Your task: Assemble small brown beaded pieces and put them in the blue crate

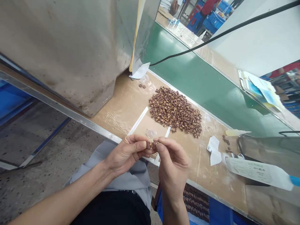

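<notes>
My left hand is closed in a pinch on a small brown part with gold-coloured metal bits, just above the front edge of the workbench. Close against it, my right hand is also closed, thumb and forefinger pinched at the other end of the part. Whether the right fingers hold a separate small piece is too small to tell. Beyond the fingertips a clear round film or puddle lies on a board marked off by white strips. A large heap of similar brown and gold parts spreads behind it.
A metal housing stands on the left. To the right lie a crumpled white paper, a labelled white bottle and a yellowish nozzle bottle. Below the bench, a blue crate holds rows of brown parts. A black cable crosses above.
</notes>
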Available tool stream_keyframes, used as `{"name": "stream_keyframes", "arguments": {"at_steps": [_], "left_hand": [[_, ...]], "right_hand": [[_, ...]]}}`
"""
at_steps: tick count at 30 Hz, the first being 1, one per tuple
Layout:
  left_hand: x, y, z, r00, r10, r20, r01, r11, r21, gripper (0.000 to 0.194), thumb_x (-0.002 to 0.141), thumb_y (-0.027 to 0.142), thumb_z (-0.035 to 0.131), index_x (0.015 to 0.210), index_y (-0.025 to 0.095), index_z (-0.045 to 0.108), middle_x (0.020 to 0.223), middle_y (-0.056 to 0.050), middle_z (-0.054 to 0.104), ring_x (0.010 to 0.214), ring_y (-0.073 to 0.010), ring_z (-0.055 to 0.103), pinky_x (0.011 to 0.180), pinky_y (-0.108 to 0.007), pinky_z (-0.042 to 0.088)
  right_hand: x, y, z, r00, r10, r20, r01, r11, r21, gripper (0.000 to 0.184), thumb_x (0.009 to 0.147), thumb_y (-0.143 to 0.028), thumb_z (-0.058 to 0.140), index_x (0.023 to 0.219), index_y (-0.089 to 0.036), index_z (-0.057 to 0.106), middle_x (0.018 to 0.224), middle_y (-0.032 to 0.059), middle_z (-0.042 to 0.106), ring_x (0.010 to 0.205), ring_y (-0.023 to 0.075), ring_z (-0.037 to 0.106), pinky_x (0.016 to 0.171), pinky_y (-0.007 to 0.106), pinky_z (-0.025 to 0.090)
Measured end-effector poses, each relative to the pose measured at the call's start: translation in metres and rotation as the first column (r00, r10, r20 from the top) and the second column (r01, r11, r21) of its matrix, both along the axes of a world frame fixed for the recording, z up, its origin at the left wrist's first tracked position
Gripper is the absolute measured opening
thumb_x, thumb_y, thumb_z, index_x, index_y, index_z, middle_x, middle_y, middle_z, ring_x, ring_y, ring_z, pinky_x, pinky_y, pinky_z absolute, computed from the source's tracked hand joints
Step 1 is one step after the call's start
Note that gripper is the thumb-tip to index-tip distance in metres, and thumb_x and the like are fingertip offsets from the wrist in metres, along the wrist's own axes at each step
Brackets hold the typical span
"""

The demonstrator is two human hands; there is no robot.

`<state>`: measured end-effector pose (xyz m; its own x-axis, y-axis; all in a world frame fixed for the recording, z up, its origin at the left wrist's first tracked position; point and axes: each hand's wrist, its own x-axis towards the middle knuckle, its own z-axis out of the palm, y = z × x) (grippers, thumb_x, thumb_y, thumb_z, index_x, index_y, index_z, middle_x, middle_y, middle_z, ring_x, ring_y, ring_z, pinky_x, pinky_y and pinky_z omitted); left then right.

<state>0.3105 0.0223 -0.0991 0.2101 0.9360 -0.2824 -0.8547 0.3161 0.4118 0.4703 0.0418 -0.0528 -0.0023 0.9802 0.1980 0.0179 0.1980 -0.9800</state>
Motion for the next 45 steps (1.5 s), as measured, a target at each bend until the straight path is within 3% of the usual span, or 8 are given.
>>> {"name": "stream_keyframes", "arguments": {"at_steps": [7,17,28,36,45], "left_hand": [[0.000,0.000,0.000,1.000,-0.001,0.010,0.001,1.000,-0.013,0.030,0.082,0.036,0.118,0.093,0.018,0.098,0.088,-0.006,0.092,0.077,-0.0119,0.086,0.074,-0.014,0.069],[0.001,-0.001,-0.001,1.000,-0.005,0.002,0.005,1.000,-0.028,0.031,0.082,0.036,0.118,0.096,0.017,0.098,0.090,-0.006,0.093,0.078,-0.0129,0.088,0.075,-0.014,0.070],[0.004,-0.003,0.003,0.999,0.008,0.035,-0.005,0.998,-0.069,0.029,0.081,0.034,0.118,0.095,0.018,0.098,0.089,-0.007,0.094,0.077,-0.0133,0.089,0.077,-0.014,0.070],[0.005,-0.007,0.013,1.000,0.022,0.019,-0.020,0.995,-0.096,0.028,0.082,0.032,0.118,0.094,0.017,0.097,0.091,-0.008,0.094,0.078,-0.0136,0.089,0.080,-0.015,0.071],[0.002,-0.007,0.026,0.999,0.030,-0.027,-0.033,0.992,-0.119,0.032,0.079,0.035,0.119,0.091,0.016,0.096,0.090,-0.008,0.093,0.080,-0.0145,0.090,0.082,-0.016,0.073]], "right_hand": [[0.001,0.000,-0.002,1.000,0.004,0.022,-0.005,1.000,0.028,0.011,0.107,-0.019,0.091,0.112,-0.029,0.095,0.109,0.0026,0.092,0.098,0.0195,0.090,0.084,0.026,0.075],[0.006,-0.003,-0.009,0.990,-0.025,0.140,0.012,0.995,0.098,0.014,0.109,-0.019,0.091,0.116,-0.031,0.095,0.114,0.0025,0.092,0.105,0.0213,0.090,0.095,0.032,0.076],[0.008,-0.006,-0.019,0.970,-0.083,0.227,0.016,0.960,0.281,0.018,0.111,-0.015,0.090,0.120,-0.031,0.093,0.115,0.0025,0.092,0.107,0.0220,0.090,0.099,0.036,0.076],[0.009,-0.008,-0.026,0.976,-0.085,0.199,0.028,0.961,0.276,0.017,0.110,-0.015,0.089,0.117,-0.029,0.093,0.114,0.0037,0.093,0.105,0.0244,0.091,0.095,0.039,0.078],[0.011,-0.006,-0.023,0.972,-0.073,0.222,-0.002,0.947,0.322,0.028,0.109,-0.009,0.089,0.122,-0.032,0.093,0.117,0.0015,0.093,0.108,0.0234,0.090,0.097,0.039,0.076]]}}
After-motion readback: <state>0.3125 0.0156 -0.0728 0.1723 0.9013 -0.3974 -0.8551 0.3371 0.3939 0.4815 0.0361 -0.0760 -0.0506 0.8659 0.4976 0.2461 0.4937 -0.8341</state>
